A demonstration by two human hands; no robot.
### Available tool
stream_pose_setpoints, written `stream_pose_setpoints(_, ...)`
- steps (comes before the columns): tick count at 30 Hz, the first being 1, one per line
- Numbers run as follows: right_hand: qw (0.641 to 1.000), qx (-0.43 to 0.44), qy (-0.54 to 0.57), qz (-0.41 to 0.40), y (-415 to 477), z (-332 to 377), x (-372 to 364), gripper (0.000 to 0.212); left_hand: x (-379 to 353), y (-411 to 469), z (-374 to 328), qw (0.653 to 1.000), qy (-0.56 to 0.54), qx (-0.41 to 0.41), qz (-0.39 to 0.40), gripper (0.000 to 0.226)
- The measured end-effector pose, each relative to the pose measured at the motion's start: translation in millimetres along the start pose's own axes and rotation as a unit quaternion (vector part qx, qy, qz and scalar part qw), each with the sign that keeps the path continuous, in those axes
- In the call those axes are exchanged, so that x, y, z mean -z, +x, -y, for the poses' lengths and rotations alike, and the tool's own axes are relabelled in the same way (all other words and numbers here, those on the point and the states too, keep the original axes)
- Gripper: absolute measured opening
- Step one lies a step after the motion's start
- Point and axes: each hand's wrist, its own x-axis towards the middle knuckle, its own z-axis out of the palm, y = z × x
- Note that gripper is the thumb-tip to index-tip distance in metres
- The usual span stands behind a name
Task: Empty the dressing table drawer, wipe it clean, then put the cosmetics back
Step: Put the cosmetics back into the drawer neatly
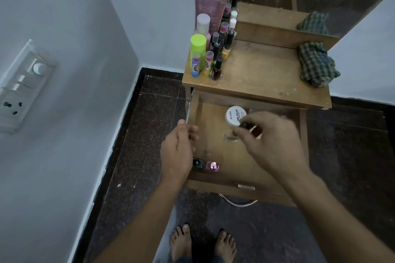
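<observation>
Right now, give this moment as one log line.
left hand: grips drawer wall | right hand: pinches clear bottle | cloth: on tabletop

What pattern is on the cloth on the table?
The cloth has dark green checks; the head view shows it best.

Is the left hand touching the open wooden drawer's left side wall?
Touching. The head view shows the left hand gripping the open wooden drawer by its left side wall, fingers curled over the edge.
</observation>
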Motion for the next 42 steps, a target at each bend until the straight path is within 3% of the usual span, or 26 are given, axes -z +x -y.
stream_pose_setpoints(5,0.997,-0.058,0.001,0.059,-22,-6,-45,0.015,0,1,2,1.000,0.021,0.002,-0.011,0.053)
stream_pose_setpoints(11,0.991,-0.067,-0.024,0.112,-26,-8,-72,0.016,0,2,2,0.999,0.027,-0.012,-0.020,0.054)
stream_pose_setpoints(22,0.987,-0.074,-0.010,0.140,-19,-8,-80,0.018,2,2,4,0.999,0.024,-0.012,-0.032,0.055)
stream_pose_setpoints(28,0.980,-0.087,-0.011,0.180,-15,-7,-69,0.031,1,1,5,0.999,0.032,-0.016,-0.031,0.055)
stream_pose_setpoints(33,0.983,-0.092,0.061,0.149,9,-6,-40,0.026,2,0,2,0.999,0.021,-0.010,-0.034,0.054)
stream_pose_setpoints(39,0.991,-0.052,0.116,-0.030,79,18,-8,0.022,1,-2,2,0.999,0.019,-0.013,-0.022,0.052)
stream_pose_setpoints(42,0.992,-0.033,0.092,-0.074,111,33,-3,0.027,1,-2,3,1.000,0.017,-0.013,-0.022,0.051)
